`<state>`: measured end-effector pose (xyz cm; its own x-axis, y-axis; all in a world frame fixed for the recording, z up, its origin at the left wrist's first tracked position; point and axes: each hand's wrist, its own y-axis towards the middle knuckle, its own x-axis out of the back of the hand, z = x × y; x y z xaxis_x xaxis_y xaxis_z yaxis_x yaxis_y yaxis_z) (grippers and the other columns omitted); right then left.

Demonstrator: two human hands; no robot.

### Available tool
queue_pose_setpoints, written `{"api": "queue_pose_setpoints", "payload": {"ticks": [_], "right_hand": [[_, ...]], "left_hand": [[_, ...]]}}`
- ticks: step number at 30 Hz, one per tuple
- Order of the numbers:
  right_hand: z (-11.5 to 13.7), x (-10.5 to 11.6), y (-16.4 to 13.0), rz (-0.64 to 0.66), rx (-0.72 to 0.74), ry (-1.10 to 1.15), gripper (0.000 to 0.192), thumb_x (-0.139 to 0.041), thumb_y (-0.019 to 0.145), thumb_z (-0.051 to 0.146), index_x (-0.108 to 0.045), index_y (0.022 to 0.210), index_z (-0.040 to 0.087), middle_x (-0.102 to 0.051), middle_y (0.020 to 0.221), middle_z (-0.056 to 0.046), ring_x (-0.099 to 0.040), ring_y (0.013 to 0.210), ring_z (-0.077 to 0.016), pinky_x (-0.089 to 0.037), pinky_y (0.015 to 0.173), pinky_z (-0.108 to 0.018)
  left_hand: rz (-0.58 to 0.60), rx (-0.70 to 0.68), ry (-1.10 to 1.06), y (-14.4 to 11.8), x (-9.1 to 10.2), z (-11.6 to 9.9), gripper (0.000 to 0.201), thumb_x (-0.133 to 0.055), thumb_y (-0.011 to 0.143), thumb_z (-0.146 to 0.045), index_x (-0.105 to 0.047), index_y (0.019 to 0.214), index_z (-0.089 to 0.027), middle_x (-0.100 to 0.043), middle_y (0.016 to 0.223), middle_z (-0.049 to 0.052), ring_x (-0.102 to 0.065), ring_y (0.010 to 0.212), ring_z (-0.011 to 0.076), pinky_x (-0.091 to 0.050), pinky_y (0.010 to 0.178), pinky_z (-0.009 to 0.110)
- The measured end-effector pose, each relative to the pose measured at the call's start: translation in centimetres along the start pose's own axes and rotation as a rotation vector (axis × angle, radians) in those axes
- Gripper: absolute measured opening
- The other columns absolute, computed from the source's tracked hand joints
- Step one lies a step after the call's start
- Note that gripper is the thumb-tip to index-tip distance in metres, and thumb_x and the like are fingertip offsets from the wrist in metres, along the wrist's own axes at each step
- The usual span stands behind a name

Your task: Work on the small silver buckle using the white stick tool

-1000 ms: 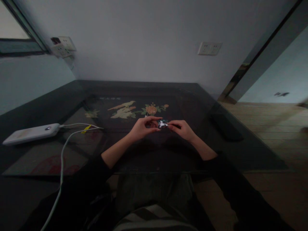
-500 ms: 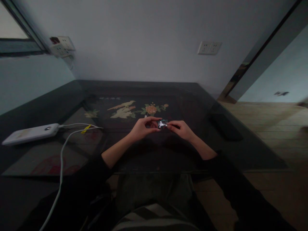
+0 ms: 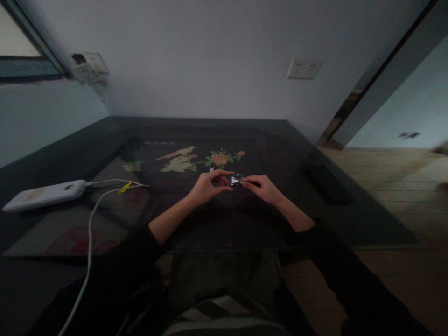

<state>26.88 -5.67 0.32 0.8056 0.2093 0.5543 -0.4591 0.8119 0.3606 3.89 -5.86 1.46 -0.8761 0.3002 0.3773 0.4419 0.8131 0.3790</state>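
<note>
Between my two hands, over the dark table, is a small shiny silver piece (image 3: 237,180) with a dark greenish upper edge; it is too small to tell its kind. My left hand (image 3: 206,187) grips its left side between thumb and fingers. From the right, the fingertips of my right hand (image 3: 263,187) are pinched together on its right edge. Just behind my left hand's knuckles a small whitish thing (image 3: 212,167) shows, mostly hidden by the hand.
The dark glass-topped table (image 3: 273,224) carries a bird-and-flower picture (image 3: 184,161). At left lies a white power bank (image 3: 45,195) with a white cable (image 3: 90,233) running toward me. A dark flat object (image 3: 329,184) lies right. Behind the table is a wall with sockets (image 3: 304,69).
My right fingertips have shifted very slightly left on the silver piece, whose shine looks a little different. Otherwise both hands stay in place.
</note>
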Motion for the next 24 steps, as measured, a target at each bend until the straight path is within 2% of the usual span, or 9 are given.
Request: {"api": "queue_pose_setpoints", "payload": {"ticks": [5,9,17,24], "right_hand": [[0.6,0.2,0.0,0.022,-0.01,0.005,0.034,-0.054,0.089,0.042,-0.072,0.092,0.014,-0.068,0.075,-0.005,-0.057,0.066,-0.0154,-0.042,0.063,-0.027],[1.1,0.3,0.0,0.01,-0.002,0.01,0.033,-0.053,0.09,0.041,-0.07,0.088,0.014,-0.063,0.07,-0.003,-0.053,0.062,-0.0135,-0.04,0.061,-0.026],[1.2,0.3,0.1,-0.018,0.009,0.005,0.03,-0.054,0.09,0.04,-0.071,0.091,0.015,-0.071,0.087,-0.006,-0.062,0.078,-0.0173,-0.043,0.071,-0.029],[1.4,0.7,0.0,-0.023,0.018,-0.027,0.031,-0.054,0.09,0.04,-0.071,0.09,0.014,-0.071,0.084,-0.006,-0.063,0.076,-0.0168,-0.044,0.068,-0.028]], "left_hand": [[0.008,0.022,-0.049,0.0,0.0,-0.5,0.05,-0.077,0.07,-0.026,-0.064,0.116,-0.012,-0.068,0.08,0.003,-0.06,0.07,0.012,-0.05,0.07,0.026],[0.006,0.055,-0.095,0.0,0.0,-0.9,0.051,-0.075,0.071,-0.024,-0.064,0.119,-0.013,-0.067,0.081,0.003,-0.059,0.071,0.0112,-0.049,0.069,0.025],[0.009,0.038,-0.098,0.1,0.2,-0.7,0.053,-0.073,0.073,-0.025,-0.06,0.123,-0.013,-0.066,0.083,0.004,-0.059,0.071,0.0111,-0.049,0.067,0.024],[0.043,0.001,-0.072,0.1,0.5,-0.7,0.056,-0.073,0.073,-0.024,-0.059,0.126,-0.014,-0.067,0.087,0.004,-0.061,0.076,0.0119,-0.049,0.07,0.025]]}}
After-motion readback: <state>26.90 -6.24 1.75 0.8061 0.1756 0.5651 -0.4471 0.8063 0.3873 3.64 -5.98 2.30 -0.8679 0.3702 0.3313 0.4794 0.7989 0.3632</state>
